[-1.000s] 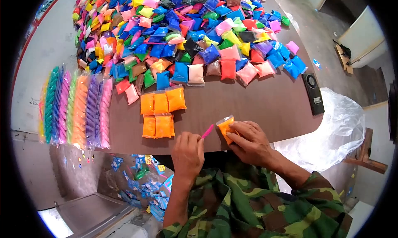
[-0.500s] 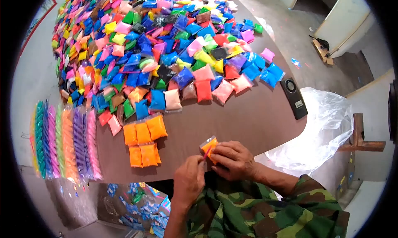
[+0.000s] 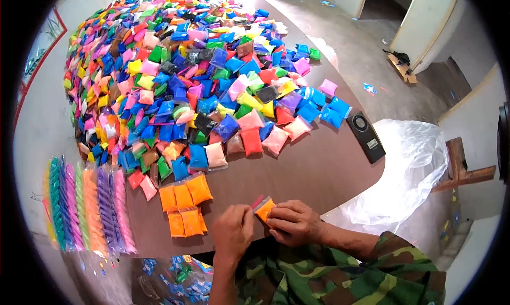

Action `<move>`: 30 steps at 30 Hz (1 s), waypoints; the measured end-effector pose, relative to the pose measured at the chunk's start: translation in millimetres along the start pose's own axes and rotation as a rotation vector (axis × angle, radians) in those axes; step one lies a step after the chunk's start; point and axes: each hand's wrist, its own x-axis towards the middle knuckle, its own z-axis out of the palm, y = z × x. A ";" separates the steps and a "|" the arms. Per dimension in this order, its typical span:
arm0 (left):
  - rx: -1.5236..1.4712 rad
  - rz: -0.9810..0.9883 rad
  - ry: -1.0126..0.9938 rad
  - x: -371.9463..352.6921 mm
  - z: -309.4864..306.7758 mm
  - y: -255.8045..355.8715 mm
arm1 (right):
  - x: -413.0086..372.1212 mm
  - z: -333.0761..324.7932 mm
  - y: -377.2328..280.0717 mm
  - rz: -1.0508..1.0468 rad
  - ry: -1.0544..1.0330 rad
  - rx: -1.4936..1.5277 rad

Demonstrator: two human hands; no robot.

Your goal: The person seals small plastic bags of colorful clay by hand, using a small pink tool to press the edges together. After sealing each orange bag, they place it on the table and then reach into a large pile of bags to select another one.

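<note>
My right hand (image 3: 294, 223) grips a small orange packet (image 3: 264, 209) at the near edge of the brown table (image 3: 313, 172). A thin pink stick (image 3: 257, 201) pokes out at the packet's top left. My left hand (image 3: 232, 235) is pinched against the stick's near end, right beside the packet. To the left lie several matching orange packets (image 3: 184, 204) in two short rows.
A huge heap of coloured packets (image 3: 180, 76) covers the far table. Long strips of coloured sticks in plastic (image 3: 87, 207) lie at the left edge. A black device (image 3: 366, 136) sits at the right edge, a clear plastic bag (image 3: 409, 172) beyond it.
The pink stick, earlier held clear of the packet in my left hand, now sits at the packet's top. Both hands have come together; the view tilted up.
</note>
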 end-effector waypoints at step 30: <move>-0.137 -0.265 0.050 -23.8 7.2 8.8 | 13.6 -13.7 -9.0 0.121 0.060 -0.020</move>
